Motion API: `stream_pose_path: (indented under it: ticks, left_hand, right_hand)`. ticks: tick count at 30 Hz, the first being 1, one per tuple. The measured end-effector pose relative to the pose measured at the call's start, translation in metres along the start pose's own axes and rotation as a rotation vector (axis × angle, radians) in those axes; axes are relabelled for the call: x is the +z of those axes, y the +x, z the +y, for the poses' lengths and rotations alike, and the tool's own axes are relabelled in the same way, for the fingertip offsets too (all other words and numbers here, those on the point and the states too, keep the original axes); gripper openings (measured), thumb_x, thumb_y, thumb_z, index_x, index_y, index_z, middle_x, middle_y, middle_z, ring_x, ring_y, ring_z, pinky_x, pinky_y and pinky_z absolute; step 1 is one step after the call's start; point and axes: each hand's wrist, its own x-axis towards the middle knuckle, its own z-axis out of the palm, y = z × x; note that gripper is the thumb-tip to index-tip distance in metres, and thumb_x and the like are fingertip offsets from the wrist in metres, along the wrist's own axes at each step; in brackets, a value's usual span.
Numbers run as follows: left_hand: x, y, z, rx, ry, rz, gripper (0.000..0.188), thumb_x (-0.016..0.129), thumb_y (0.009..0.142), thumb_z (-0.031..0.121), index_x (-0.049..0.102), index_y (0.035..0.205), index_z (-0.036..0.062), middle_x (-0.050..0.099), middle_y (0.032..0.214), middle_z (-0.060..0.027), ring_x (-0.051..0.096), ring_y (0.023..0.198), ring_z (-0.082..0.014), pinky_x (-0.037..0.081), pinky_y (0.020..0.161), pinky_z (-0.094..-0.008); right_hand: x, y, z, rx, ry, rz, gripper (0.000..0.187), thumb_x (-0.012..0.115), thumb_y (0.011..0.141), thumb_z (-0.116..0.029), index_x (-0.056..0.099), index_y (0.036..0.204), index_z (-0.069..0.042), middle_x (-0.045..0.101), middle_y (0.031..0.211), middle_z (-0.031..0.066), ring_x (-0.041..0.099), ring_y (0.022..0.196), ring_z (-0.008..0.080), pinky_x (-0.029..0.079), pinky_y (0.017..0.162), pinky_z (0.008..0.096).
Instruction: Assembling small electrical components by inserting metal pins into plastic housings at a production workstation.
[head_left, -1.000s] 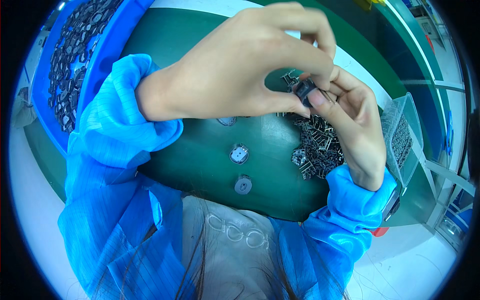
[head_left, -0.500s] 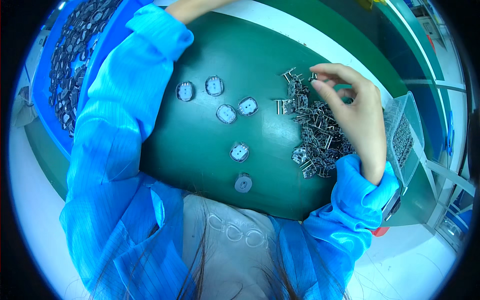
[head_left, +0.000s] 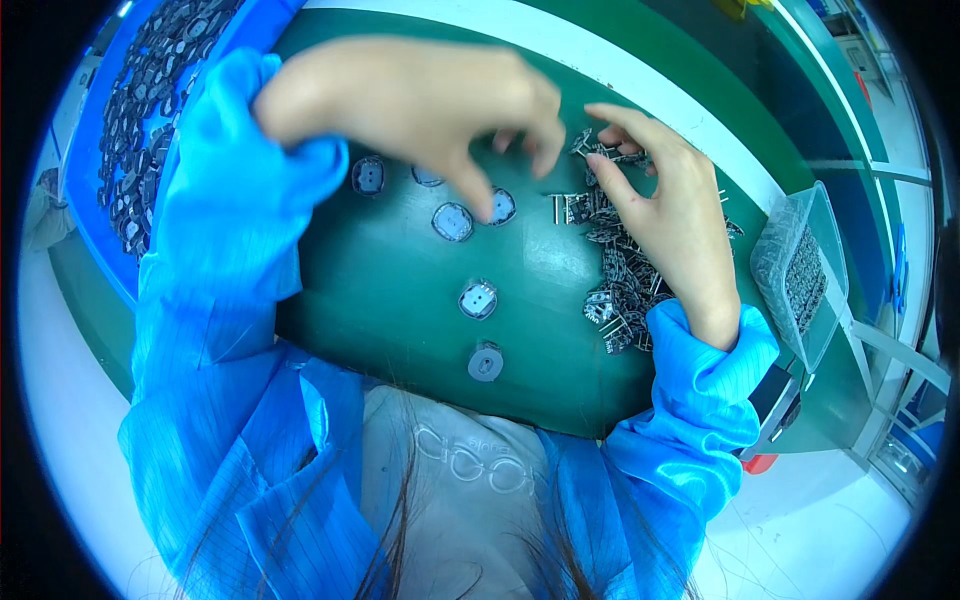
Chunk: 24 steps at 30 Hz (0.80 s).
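My left hand (head_left: pixel 430 100), smeared by motion, hovers over several small rounded housings. Its thumb and fingers are apart, and nothing shows between them. Beneath its thumb lies a pale-faced housing (head_left: pixel 500 207), with another housing (head_left: pixel 453 222) beside it. At the pile of small dark parts with metal pins (head_left: pixel 625 265), my right hand (head_left: pixel 665 190) has its thumb and index finger spread. A pinned part (head_left: pixel 582 143) is by the thumb tip; whether they touch I cannot tell. Nearer me are one more pale housing (head_left: pixel 478 299) and a round grey piece (head_left: pixel 486 362).
A blue tray (head_left: pixel 190 115) full of dark rounded pieces stands at the far left. On the right is a clear plastic box (head_left: pixel 775 245) of small dark parts. The green tabletop (head_left: pixel 390 300) has a white strip (head_left: pixel 590 70) along its far side.
My left hand has swung in from the far left over the housings. My right hand has moved slightly left, its thumb and index finger parting from a pinch on a small pinned part.
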Motion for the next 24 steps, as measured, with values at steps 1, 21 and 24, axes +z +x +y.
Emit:
stream_pose_path:
  ticks: [1,21,24]
  left_hand:
    - [0.014,-0.006,0.007,0.050,0.153,0.042,0.039,0.081,0.069,0.012,0.063,0.102,0.0030,0.060,0.104,-0.0115,0.063,0.092,-0.0312,0.052,0.077,-0.0421]
    - [0.015,0.008,-0.008,-0.105,-0.336,0.409,0.044,0.074,0.071,-0.001,0.062,0.113,0.0033,0.062,0.106,-0.0079,0.063,0.095,-0.0223,0.056,0.081,-0.0339]
    - [0.015,0.009,-0.007,0.036,-0.752,0.429,0.042,0.079,0.077,-0.002,0.063,0.116,-0.0007,0.067,0.111,-0.0054,0.062,0.096,-0.0077,0.053,0.088,-0.0229]
  right_hand:
    - [0.003,0.000,-0.002,-0.062,0.000,0.046,0.028,0.073,0.081,-0.010,0.070,0.108,-0.004,0.070,0.098,0.0146,0.064,0.097,0.0355,0.051,0.087,0.0427]
    - [-0.024,-0.008,-0.030,-0.104,0.282,0.241,0.022,0.074,0.081,0.007,0.068,0.101,0.001,0.069,0.092,0.0042,0.066,0.087,0.0096,0.053,0.076,0.0250]
    - [-0.014,-0.008,-0.031,-0.315,0.058,0.397,0.021,0.077,0.074,0.009,0.070,0.091,0.000,0.069,0.094,0.0068,0.068,0.086,0.0156,0.055,0.076,0.0280]
